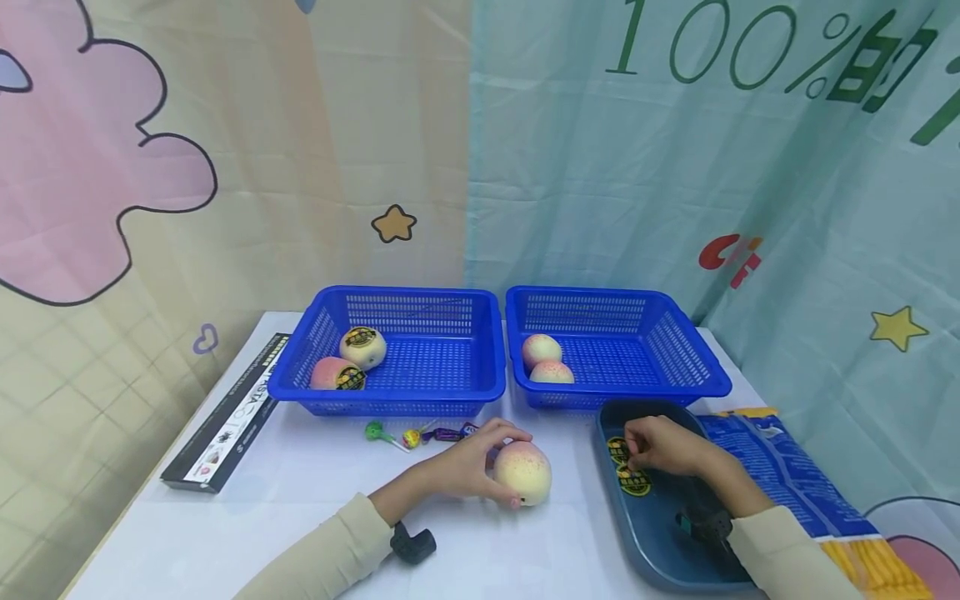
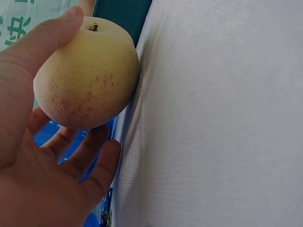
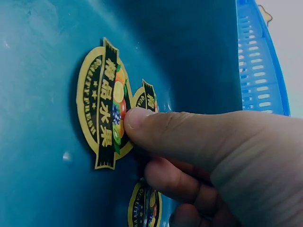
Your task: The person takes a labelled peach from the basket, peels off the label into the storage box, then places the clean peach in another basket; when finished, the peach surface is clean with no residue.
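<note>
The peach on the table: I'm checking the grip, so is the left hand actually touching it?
Touching. The left wrist view shows the left hand wrapped round the peach, thumb pressed along its top and fingers under it.

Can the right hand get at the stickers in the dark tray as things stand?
Probably yes. The right hand is already inside the dark tray, thumb and fingers on the stickers, with nothing lying over them. The left hand holds the peach on the table, away from the tray.
</note>
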Motion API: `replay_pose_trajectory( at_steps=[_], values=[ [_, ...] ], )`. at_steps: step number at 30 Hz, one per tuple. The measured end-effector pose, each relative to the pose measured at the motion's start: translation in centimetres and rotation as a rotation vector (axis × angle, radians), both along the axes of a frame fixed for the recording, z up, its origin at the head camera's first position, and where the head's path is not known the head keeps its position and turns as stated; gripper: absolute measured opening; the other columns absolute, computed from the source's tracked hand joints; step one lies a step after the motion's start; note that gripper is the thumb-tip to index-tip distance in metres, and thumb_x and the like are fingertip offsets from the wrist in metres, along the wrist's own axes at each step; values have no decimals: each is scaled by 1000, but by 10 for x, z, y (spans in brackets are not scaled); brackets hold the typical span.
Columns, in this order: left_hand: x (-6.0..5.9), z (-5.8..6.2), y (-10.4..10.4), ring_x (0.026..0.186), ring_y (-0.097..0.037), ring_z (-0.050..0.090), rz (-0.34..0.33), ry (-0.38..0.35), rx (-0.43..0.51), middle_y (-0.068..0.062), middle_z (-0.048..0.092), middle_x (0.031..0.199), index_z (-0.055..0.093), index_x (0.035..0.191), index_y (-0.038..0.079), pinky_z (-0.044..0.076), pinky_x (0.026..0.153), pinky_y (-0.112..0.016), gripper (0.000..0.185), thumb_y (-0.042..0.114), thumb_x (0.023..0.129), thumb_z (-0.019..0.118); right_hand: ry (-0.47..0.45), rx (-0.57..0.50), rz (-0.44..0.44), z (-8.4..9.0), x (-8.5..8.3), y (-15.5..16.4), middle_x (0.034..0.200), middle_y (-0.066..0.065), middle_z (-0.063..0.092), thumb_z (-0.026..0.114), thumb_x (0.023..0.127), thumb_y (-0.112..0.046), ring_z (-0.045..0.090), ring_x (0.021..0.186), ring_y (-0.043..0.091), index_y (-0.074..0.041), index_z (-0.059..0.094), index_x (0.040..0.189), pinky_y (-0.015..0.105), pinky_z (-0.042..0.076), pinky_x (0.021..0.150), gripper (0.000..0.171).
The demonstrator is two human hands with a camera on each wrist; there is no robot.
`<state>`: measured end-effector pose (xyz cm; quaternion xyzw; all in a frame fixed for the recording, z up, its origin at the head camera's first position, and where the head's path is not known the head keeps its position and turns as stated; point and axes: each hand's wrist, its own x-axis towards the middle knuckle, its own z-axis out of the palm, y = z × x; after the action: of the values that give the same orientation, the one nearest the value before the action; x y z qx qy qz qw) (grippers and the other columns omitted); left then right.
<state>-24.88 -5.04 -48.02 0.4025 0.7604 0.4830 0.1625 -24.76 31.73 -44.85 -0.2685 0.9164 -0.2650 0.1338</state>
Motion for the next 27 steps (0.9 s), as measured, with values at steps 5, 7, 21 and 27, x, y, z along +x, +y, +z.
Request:
replay_pose_trajectory(
  at_steps=[5,7,21,27],
  values=[
    [-1,0,0,117,-17,53,1,9,-1,1,43,130,49,144,8,53,93,-25,82,19,76,92,-14,-8,-1,1,1,0,70,-9,57,79,87,-4,53,63,6,-13,55,80,23,45,54,26],
    [-1,1,0,117,-18,53,0,11,1,1,43,130,49,145,7,53,93,-25,82,19,76,92,-11,-4,0,1,1,-1,69,-9,55,80,86,-5,52,63,6,-13,55,80,23,44,53,27],
    [-1,-2,0,115,-15,52,16,67,-25,2,45,132,50,144,10,53,90,-26,81,25,76,92,4,56,-15,2,2,-2,69,-10,53,81,86,-9,51,63,6,-15,56,80,23,43,54,26],
    [-1,-4,1,112,-10,54,8,77,-42,4,50,133,49,144,16,53,87,-26,80,29,77,91,-23,-107,3,23,8,10,78,-6,60,72,94,-9,56,68,12,-8,63,94,26,49,57,10]
  ],
)
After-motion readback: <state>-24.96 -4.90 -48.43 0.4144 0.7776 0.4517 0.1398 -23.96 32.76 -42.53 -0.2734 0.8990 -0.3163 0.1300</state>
